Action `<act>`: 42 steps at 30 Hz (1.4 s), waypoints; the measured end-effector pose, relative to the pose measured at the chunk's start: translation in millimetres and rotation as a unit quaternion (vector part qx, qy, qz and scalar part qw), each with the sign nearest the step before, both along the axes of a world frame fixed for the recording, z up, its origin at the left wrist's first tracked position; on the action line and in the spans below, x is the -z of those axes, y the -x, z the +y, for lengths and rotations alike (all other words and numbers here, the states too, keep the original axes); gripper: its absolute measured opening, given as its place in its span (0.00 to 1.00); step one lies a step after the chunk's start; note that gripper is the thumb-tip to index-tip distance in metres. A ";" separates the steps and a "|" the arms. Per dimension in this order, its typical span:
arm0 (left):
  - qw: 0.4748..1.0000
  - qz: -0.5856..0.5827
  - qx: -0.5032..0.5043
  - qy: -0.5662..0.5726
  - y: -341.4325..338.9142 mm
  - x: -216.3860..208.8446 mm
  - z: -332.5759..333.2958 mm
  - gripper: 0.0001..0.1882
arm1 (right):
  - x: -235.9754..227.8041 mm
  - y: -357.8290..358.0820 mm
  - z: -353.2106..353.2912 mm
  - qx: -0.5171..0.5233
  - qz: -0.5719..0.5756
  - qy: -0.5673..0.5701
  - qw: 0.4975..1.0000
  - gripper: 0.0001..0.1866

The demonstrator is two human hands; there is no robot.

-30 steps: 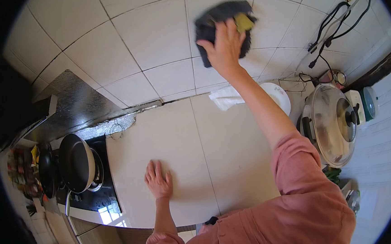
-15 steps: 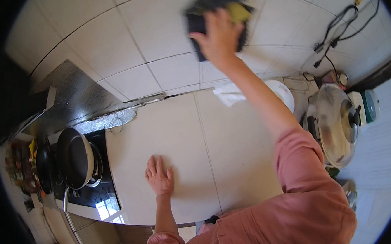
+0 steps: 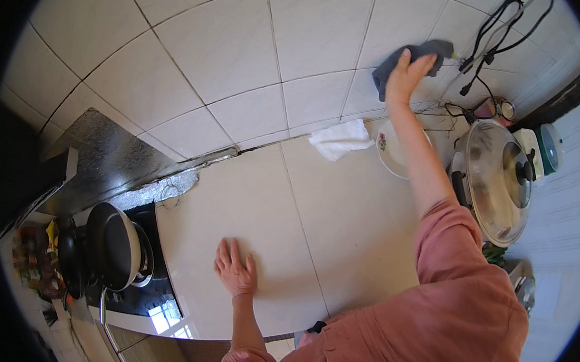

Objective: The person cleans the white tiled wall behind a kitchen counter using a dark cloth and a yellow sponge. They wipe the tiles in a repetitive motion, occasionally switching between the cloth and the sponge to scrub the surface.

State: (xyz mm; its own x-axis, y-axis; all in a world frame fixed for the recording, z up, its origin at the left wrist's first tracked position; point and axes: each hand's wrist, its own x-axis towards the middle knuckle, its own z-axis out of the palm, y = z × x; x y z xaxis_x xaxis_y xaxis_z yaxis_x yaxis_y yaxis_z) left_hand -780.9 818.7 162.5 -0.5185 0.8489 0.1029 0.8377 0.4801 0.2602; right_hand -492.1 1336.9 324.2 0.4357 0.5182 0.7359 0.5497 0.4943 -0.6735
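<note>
My right hand (image 3: 408,78) presses a dark grey cloth (image 3: 385,73) against the white tiled wall (image 3: 323,34), low down near the hanging black cables. A bit of yellow-green shows at the cloth's right edge. Flat on the pale countertop (image 3: 236,185) rests my left hand (image 3: 235,269), fingers stretched out, holding nothing. Below my right forearm lies a white plate (image 3: 388,148) with a floral mark, partly covered by the arm. To its left, a folded white cloth (image 3: 341,140) lies against the foot of the wall.
At left, a frying pan (image 3: 111,244) stands on the black hob (image 3: 151,285) beside a dark panel (image 3: 110,156). A large pot with a glass lid (image 3: 492,180) stands at right. Black cables (image 3: 495,39) hang from the wall above it.
My right hand has moved right and down along the wall with the grey cloth, toward the cables. The plate and white cloth show more fully. My left hand stays on the counter.
</note>
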 end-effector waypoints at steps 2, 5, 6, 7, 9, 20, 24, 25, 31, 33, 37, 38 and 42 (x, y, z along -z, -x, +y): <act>1.000 0.003 -0.001 0.001 1.0 -1.3 -6.1 0.30 | -11.7 61.3 -18.9 -0.014 -0.018 -0.047 0.999 0.40; 1.000 -0.001 -0.004 0.006 1.5 -3.0 -7.6 0.30 | -12.1 137.6 -68.2 -0.043 -0.301 -0.154 0.940 0.31; 1.000 -0.003 -0.004 0.003 1.7 -3.2 -5.8 0.30 | -7.7 152.1 -79.3 -0.085 -0.383 -0.193 0.899 0.27; 1.000 -0.006 -0.004 0.000 2.5 -1.4 -5.9 0.30 | 2.0 165.7 -95.5 -0.157 -0.440 -0.209 0.859 0.24; 1.000 -0.009 -0.005 -0.006 4.4 1.6 -9.2 0.30 | 29.3 175.1 -115.9 -0.326 -0.481 -0.203 0.788 0.22; 0.998 -0.045 -0.016 -0.040 5.8 6.8 -13.1 0.30 | 61.2 157.6 -244.7 -0.650 0.189 0.455 0.579 0.17; 0.864 -0.393 -0.121 -0.291 2.0 -3.8 21.8 0.30 | 37.9 153.5 -287.1 -0.688 0.221 0.501 0.475 0.18; 0.771 -0.520 -0.100 -0.353 -21.8 -44.4 48.2 0.28 | 33.9 151.6 -293.6 -0.697 0.217 0.497 0.470 0.18; 0.646 -0.660 -0.149 -0.354 12.1 -112.8 102.7 0.20 | 44.0 123.0 -310.5 -0.620 0.055 0.363 0.693 0.25; 0.627 -0.617 -0.127 -0.458 37.4 -128.3 129.5 0.18 | 83.2 63.5 -306.3 -0.575 0.016 0.422 0.701 0.26; 0.664 -0.462 -0.155 -0.567 118.3 -148.2 191.8 0.19 | 141.9 -36.8 -346.4 -0.357 -0.450 0.341 0.744 0.30; 0.679 -0.423 -0.155 -0.580 142.6 -129.4 208.6 0.20 | 147.0 -41.1 -358.6 -0.349 -0.478 0.323 0.739 0.31; 0.835 -0.227 -0.258 -0.431 89.6 -87.5 280.6 0.25 | 163.4 -41.6 -374.2 -0.308 -0.528 0.316 0.726 0.37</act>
State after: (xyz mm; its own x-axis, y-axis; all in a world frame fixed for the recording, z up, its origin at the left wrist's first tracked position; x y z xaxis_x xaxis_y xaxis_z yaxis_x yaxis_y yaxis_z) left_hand -870.5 1099.3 250.0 -0.9434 0.2134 0.2540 0.2992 0.2166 0.9293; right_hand -450.5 962.7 160.9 -0.6553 0.7551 0.0209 0.7305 0.6405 -0.2371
